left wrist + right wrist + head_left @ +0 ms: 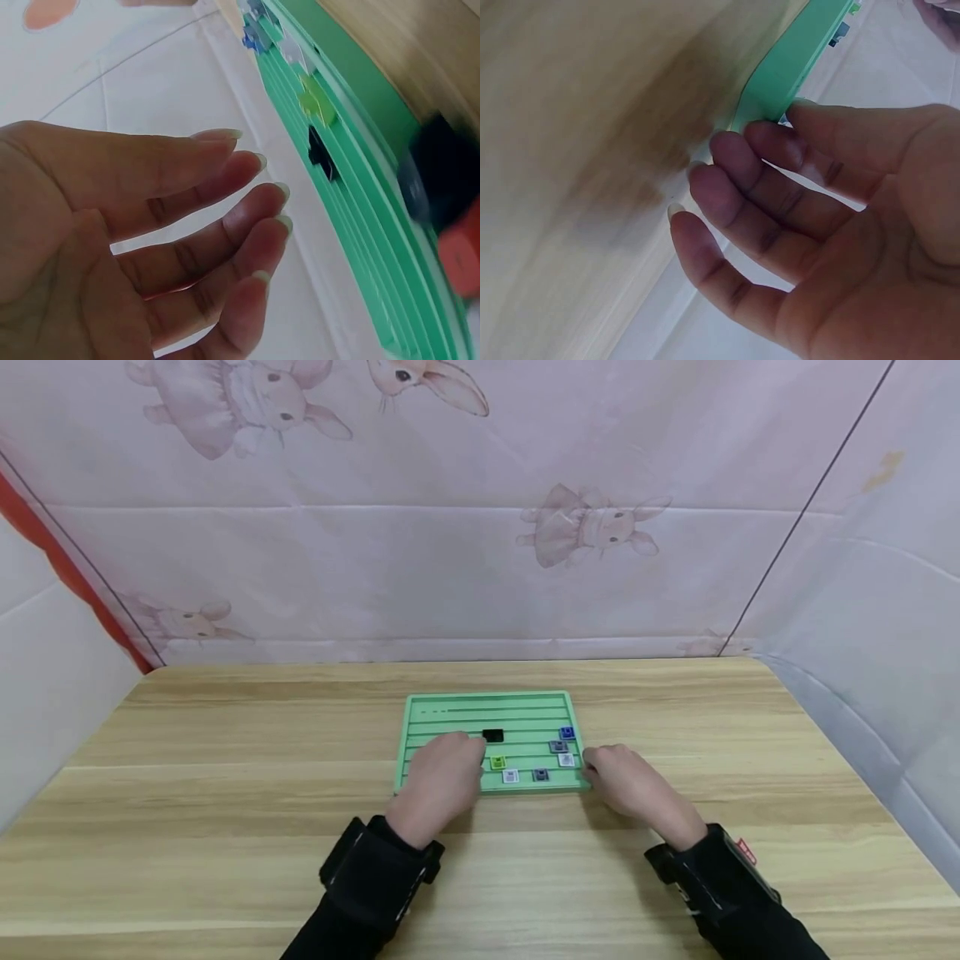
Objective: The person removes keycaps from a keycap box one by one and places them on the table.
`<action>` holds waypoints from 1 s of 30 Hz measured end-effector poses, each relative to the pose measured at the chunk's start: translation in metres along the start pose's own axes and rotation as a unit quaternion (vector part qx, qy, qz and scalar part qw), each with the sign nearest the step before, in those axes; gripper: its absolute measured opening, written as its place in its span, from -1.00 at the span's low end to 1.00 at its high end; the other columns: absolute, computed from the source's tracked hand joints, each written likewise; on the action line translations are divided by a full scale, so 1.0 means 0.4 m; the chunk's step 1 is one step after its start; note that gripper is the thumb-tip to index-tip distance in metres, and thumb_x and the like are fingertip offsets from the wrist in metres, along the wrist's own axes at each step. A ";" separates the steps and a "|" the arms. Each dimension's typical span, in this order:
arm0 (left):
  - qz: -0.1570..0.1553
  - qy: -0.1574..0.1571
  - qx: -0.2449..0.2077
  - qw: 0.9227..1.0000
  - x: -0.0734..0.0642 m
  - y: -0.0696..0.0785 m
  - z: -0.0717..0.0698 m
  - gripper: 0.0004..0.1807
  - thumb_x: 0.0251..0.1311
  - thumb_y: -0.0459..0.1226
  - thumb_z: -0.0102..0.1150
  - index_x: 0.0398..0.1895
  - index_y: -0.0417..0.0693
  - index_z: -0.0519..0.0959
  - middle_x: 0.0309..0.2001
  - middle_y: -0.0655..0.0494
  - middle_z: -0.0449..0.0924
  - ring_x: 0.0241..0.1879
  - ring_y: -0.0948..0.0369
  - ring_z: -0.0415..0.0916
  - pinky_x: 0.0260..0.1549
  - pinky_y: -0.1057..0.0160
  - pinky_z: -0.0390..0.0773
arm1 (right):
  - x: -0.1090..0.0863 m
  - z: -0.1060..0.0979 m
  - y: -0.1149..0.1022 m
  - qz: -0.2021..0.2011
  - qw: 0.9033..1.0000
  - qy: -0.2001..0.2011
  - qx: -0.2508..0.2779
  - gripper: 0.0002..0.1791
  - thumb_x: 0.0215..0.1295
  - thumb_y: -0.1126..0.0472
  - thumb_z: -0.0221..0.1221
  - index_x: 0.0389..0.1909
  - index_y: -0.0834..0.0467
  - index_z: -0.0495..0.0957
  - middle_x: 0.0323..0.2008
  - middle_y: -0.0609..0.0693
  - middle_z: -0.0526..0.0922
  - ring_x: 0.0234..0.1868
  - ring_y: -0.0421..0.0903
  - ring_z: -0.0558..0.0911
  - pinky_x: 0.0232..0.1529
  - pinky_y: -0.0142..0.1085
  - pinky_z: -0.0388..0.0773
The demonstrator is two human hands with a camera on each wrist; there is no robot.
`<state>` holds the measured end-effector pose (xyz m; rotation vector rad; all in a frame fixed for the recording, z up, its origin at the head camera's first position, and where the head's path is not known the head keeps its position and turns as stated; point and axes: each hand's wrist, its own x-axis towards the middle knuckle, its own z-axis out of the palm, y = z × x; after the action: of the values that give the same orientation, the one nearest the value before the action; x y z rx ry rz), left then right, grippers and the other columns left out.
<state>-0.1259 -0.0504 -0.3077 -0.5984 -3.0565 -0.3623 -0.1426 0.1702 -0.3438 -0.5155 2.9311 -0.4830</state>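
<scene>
A green ridged board (450, 720) lies on the wooden table. My left hand (441, 777) hovers over its left part, close to a black tile (492, 736). In the left wrist view, that hand's fingers (247, 202) are loosely bent with nothing between them and the thumb. My right hand (626, 781) pinches the board's near right corner (769, 101) between thumb and index finger. Small tiles stand in the grooves: a yellow-green one (498, 762), a blue one (567, 732), white ones (511, 776) and greyish-purple ones (541, 775). Their markings are too small to read.
The wooden table (225, 810) extends around the board on all sides. Behind it hangs a pale curtain (420, 585) printed with rabbits, and white cloth (885, 677) hangs at the right. Black bands (382, 877) wrap both wrists.
</scene>
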 end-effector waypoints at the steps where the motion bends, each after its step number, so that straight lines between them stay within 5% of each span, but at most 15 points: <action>1: -0.001 -0.006 -0.003 1.000 0.004 0.006 0.002 -0.93 0.07 -0.44 0.09 -0.40 -0.19 0.56 -0.59 0.09 0.42 -0.62 0.24 0.27 -0.76 0.33 0.32 | 0.001 0.001 0.001 0.001 1.000 -0.001 -0.001 -0.93 0.18 0.37 0.06 -0.43 0.28 0.50 -0.62 -0.01 0.43 -0.62 -0.16 0.35 -0.60 -0.31 0.36; 18: 0.028 -0.009 0.044 0.999 0.045 0.049 0.063 -0.85 0.08 -0.48 0.04 -0.39 -0.13 0.58 -0.49 0.02 0.49 -0.54 0.23 0.34 -0.74 0.31 0.42 | 0.001 -0.002 -0.001 0.004 1.000 -0.004 0.002 -0.93 0.18 0.38 0.06 -0.43 0.29 0.50 -0.61 0.00 0.43 -0.62 -0.15 0.35 -0.60 -0.31 0.35; 30: 0.026 0.014 0.043 0.999 0.054 0.056 0.082 -0.87 0.08 -0.48 0.04 -0.50 -0.14 0.55 -0.62 0.06 0.43 -0.64 0.28 0.28 -0.85 0.33 0.33 | -0.002 -0.003 0.001 -0.008 1.000 0.004 0.000 -0.93 0.17 0.39 0.06 -0.45 0.28 0.49 -0.62 0.00 0.42 -0.62 -0.15 0.34 -0.60 -0.31 0.34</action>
<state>-0.1363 -0.0147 -0.3335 -0.6622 -3.0046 -0.2336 -0.1422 0.1712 -0.3429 -0.5382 2.9371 -0.4889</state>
